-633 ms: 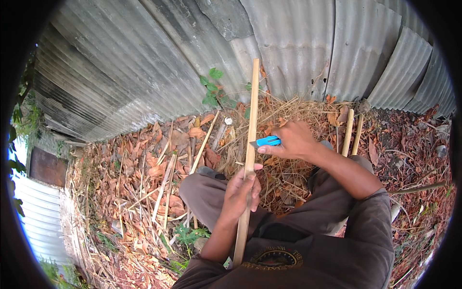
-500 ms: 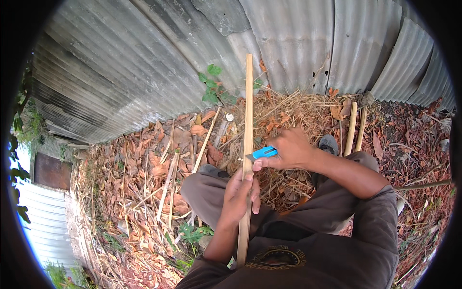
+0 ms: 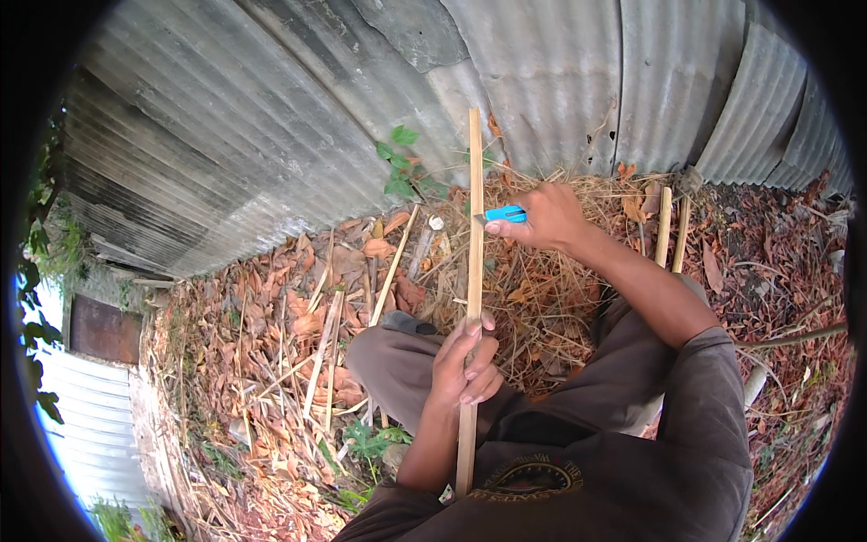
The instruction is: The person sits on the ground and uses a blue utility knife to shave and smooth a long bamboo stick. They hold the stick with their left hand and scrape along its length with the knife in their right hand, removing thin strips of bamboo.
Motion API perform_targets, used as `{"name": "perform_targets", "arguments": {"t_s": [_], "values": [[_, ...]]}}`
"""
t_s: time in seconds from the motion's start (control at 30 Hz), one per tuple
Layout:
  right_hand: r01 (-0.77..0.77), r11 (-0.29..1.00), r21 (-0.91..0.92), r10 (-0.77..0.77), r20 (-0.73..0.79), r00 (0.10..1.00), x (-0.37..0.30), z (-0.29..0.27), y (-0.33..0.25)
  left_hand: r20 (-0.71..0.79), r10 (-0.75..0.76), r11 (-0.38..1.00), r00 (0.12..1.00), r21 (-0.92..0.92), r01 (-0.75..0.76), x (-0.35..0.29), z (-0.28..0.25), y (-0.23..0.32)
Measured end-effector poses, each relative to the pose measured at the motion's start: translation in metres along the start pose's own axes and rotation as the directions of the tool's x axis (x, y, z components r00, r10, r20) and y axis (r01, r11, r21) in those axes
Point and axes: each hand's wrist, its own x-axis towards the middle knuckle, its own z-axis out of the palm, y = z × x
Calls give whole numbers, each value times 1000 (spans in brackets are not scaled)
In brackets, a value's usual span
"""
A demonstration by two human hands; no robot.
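A long, pale bamboo strip (image 3: 476,262) stretches away from my chest toward the metal wall, tilted nearly upright in the view. My left hand (image 3: 465,363) wraps round its lower part, thumb along the near face. In my right hand (image 3: 545,217) is a blue utility knife (image 3: 505,214), pinched between thumb and fingers. Its blade meets the right edge of the strip, well above my left hand. A small sliver sticks out from the strip's left edge just above my left hand.
A corrugated metal wall (image 3: 361,117) spans the far side. Two pale sticks (image 3: 664,226) stand at the right by my knee. Dry leaves (image 3: 271,316) and several split strips (image 3: 325,348) cover the ground at left. A green plant (image 3: 400,163) grows against the wall.
My right hand has slid the knife up along the strip, away from my left hand. The left hand keeps its hold, slightly lower, and the strip has tipped a little to the right.
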Motion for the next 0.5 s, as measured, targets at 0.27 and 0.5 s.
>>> {"name": "perform_targets", "arguments": {"t_s": [0.27, 0.5], "values": [[101, 992, -72, -100, 24, 995, -11, 12, -11, 43, 15, 994, 999, -110, -10, -12, -10, -9], [-254, 967, -1, 254, -52, 966, 29, 5, 34, -4, -58, 998, 998, -22, 58, -10, 2, -12]]}}
